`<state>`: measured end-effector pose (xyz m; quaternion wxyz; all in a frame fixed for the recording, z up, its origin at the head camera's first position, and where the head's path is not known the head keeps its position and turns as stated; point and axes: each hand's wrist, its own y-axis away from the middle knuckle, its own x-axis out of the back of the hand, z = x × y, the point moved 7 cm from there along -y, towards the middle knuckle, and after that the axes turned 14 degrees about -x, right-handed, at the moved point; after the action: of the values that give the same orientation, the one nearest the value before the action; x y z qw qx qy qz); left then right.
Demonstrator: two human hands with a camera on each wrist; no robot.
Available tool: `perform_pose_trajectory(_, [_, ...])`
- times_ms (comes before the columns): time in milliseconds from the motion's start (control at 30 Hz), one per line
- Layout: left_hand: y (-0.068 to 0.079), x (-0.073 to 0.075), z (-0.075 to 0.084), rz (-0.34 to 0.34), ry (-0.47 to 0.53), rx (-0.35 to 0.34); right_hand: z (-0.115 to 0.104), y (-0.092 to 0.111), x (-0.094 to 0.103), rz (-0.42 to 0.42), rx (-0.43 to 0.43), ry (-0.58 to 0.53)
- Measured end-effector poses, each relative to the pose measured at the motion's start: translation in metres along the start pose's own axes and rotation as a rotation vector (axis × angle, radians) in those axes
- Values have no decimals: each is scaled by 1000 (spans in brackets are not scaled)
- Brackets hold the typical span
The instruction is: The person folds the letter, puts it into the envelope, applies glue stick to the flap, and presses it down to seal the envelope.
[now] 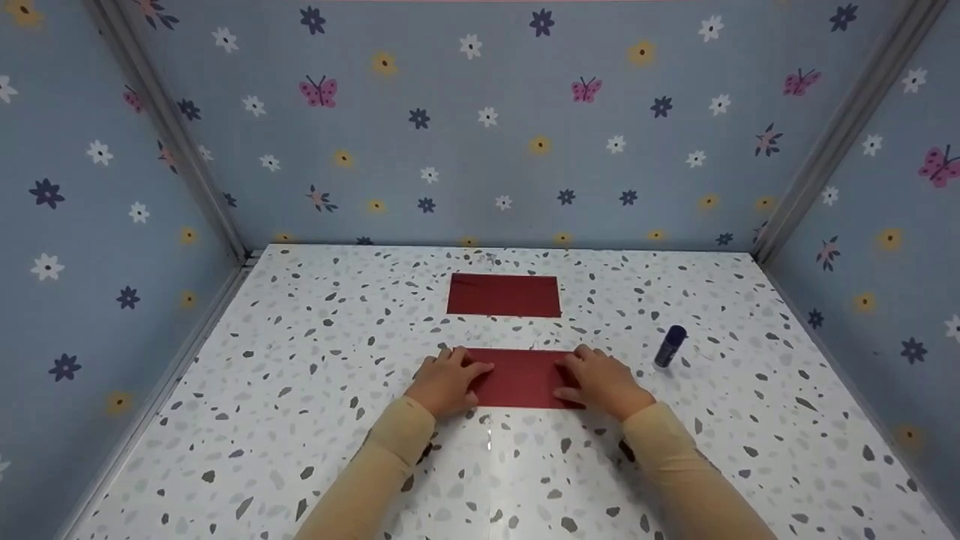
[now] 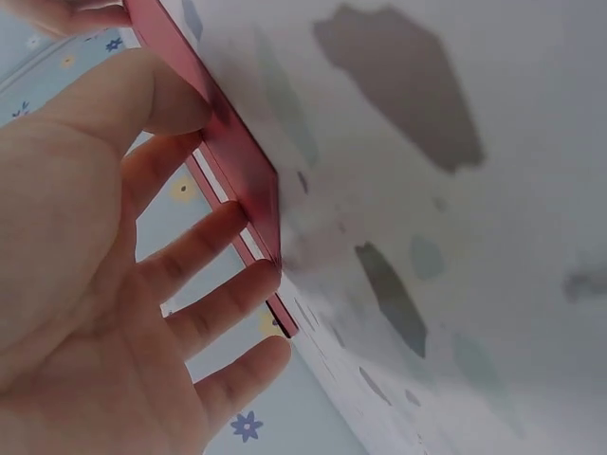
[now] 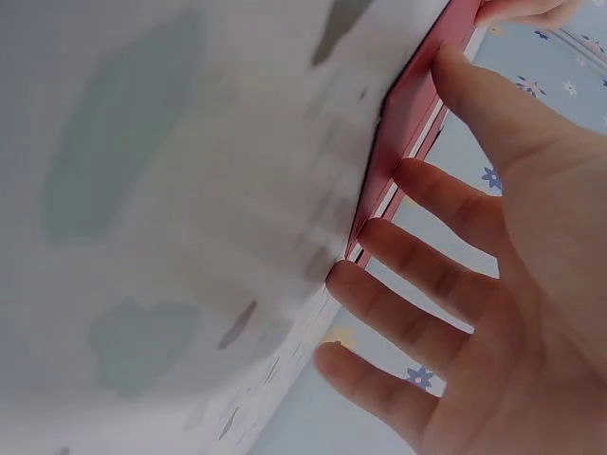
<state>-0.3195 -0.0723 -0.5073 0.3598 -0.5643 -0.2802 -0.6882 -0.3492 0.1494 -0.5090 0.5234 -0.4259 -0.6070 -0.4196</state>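
A red rectangular sheet (image 1: 521, 380) lies flat on the speckled tabletop in front of me. My left hand (image 1: 448, 381) rests at its left end, thumb on the red surface and fingertips along the edge and corner. At the right end, my right hand (image 1: 604, 381) touches the sheet in much the same way. Both wrist views show the fingers extended and spread, with the thumb (image 2: 175, 100) of the left hand and the thumb (image 3: 465, 81) of the right hand pressing on the sheet. Neither hand curls round it.
A second, darker red rectangle (image 1: 504, 295) lies beyond the first, parallel to it. Right of my right hand is a small dark-blue capped tube (image 1: 670, 346), shaped like a glue stick. Flower-patterned panels (image 1: 480, 135) enclose the table (image 1: 300, 450) at the back and both sides.
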Motion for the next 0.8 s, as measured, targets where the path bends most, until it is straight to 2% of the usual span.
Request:
perform_pose_trajectory(167, [-1,-2,3,-12,-2,10,-2,4,3,19,5,4])
perform_pose_trajectory(300, [2,-2,12,12,-30,-12,-4,11,5,51,21,12])
perform_pose_trajectory(400, [10,1,21,42,-44,-55,-9,20,8,86,63,-7])
perform_pose_trajectory(567, [29,3,36,53,-57,-117,-18,41,9,140,154,-10])
perform_pose_trajectory(800, [46,-2,44,25,-97,-157,-27,62,5,190,208,30])
